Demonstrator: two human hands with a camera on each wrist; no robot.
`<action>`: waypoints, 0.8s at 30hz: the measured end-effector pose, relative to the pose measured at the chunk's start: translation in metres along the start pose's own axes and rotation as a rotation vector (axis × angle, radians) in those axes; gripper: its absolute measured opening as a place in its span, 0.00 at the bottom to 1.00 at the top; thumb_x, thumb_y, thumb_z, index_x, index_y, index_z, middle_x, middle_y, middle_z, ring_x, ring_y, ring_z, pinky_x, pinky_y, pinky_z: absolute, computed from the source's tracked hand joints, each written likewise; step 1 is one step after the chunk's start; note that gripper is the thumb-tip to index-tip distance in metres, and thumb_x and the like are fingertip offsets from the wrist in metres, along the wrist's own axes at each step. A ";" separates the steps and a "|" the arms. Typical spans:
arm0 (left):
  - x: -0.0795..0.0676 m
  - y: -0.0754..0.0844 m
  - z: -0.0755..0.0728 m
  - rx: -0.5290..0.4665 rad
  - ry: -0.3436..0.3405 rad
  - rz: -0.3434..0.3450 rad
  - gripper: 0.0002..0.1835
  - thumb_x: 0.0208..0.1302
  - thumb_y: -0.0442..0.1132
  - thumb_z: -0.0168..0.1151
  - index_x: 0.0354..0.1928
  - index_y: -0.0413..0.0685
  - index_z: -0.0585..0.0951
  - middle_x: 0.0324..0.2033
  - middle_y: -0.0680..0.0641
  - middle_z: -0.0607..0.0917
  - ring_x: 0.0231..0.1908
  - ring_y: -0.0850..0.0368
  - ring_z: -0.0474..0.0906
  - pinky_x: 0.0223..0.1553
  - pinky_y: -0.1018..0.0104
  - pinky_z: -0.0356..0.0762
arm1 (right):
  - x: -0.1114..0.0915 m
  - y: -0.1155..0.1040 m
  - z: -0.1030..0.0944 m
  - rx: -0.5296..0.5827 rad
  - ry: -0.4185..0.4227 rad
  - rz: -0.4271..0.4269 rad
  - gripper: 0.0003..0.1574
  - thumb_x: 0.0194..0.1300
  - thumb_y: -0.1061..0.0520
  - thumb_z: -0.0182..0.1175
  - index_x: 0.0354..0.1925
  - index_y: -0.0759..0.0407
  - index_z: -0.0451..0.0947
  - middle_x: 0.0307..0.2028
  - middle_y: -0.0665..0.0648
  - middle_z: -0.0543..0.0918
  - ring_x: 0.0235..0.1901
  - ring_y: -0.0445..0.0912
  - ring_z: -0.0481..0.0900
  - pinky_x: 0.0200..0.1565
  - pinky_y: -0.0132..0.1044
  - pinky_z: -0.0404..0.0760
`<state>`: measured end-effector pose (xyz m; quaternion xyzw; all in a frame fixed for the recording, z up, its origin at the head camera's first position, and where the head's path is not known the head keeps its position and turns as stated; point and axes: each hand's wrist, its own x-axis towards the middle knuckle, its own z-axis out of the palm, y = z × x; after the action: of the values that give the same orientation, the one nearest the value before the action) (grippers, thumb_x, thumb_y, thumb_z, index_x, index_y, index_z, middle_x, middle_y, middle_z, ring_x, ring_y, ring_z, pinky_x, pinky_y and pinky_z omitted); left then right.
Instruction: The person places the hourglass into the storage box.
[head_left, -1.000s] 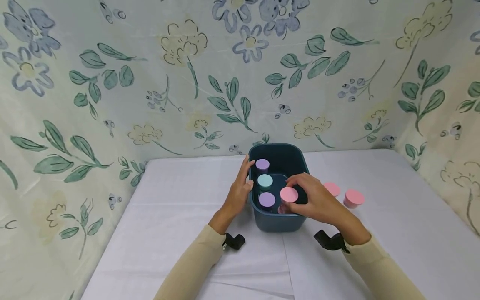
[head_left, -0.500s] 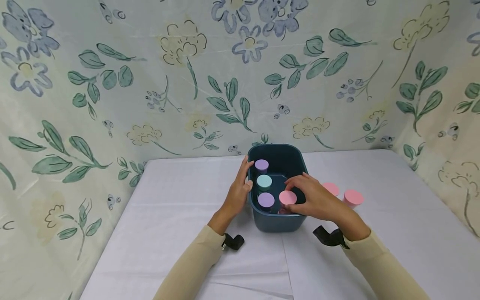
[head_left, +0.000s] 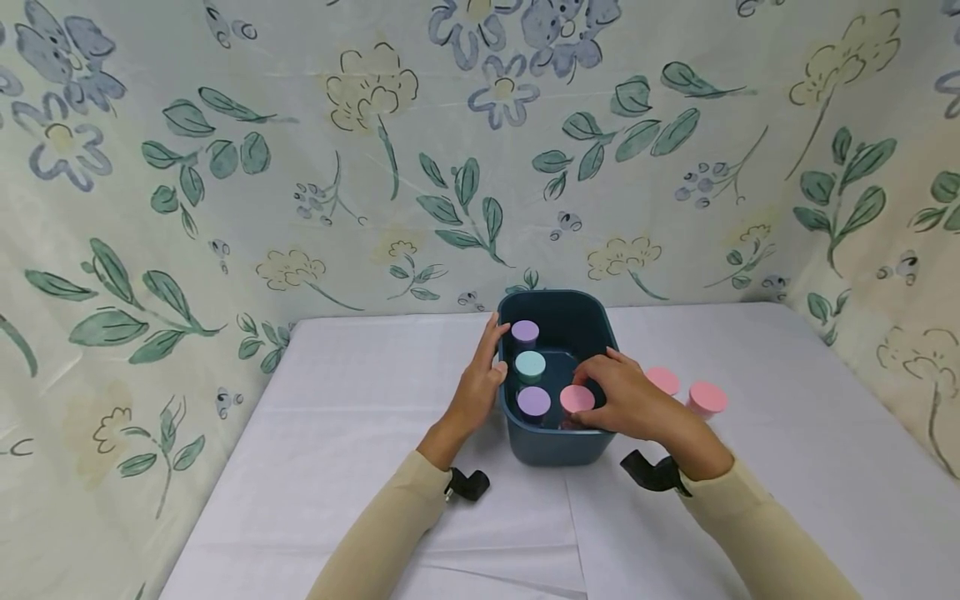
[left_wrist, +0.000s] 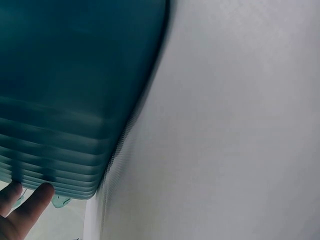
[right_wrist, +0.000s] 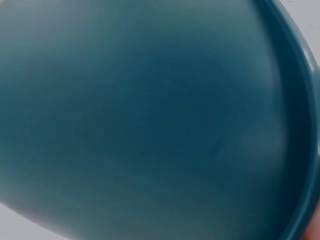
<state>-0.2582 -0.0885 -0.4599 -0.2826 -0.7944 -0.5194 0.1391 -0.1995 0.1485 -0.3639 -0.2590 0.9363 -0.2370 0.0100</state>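
A dark teal bin (head_left: pixel 564 450) stands on the table. My left hand (head_left: pixel 477 383) rests along its left wall with fingers nearly straight; two fingertips (left_wrist: pixel 37 202) show by the ribbed wall in the left wrist view. Inside, my right hand (head_left: pixel 630 400) pinches a small pink-lidded jar (head_left: pixel 577 398) at the near right corner. Down the bin's left side stand a near purple-lidded jar (head_left: pixel 533 402), a light-blue-lidded jar (head_left: pixel 530 365) and a far purple-lidded jar (head_left: pixel 525 332). The bin's outer wall (right_wrist: pixel 150 115) fills most of the right wrist view, hiding the jars.
Two more pink-lidded jars, one partly behind my right hand (head_left: pixel 663 380) and one farther right (head_left: pixel 707 397), stand outside the bin. A white cloth (head_left: pixel 360 417) covers the table, and a flowered curtain (head_left: pixel 450 167) hangs behind it.
My right hand has lowered the pink-lidded jar slightly toward the bin's floor. The left hand stays against the bin, and the other jars have not moved.
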 end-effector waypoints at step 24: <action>0.002 0.003 0.000 -0.004 0.002 -0.017 0.31 0.70 0.45 0.35 0.75 0.54 0.52 0.76 0.56 0.42 0.74 0.56 0.40 0.67 0.36 0.46 | 0.006 -0.006 -0.001 -0.099 -0.077 0.082 0.17 0.53 0.54 0.71 0.39 0.58 0.78 0.44 0.58 0.81 0.55 0.57 0.73 0.69 0.58 0.43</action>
<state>-0.2584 -0.0866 -0.4567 -0.2758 -0.7956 -0.5222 0.1349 -0.2024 0.1416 -0.3595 -0.2294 0.9556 -0.1797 0.0428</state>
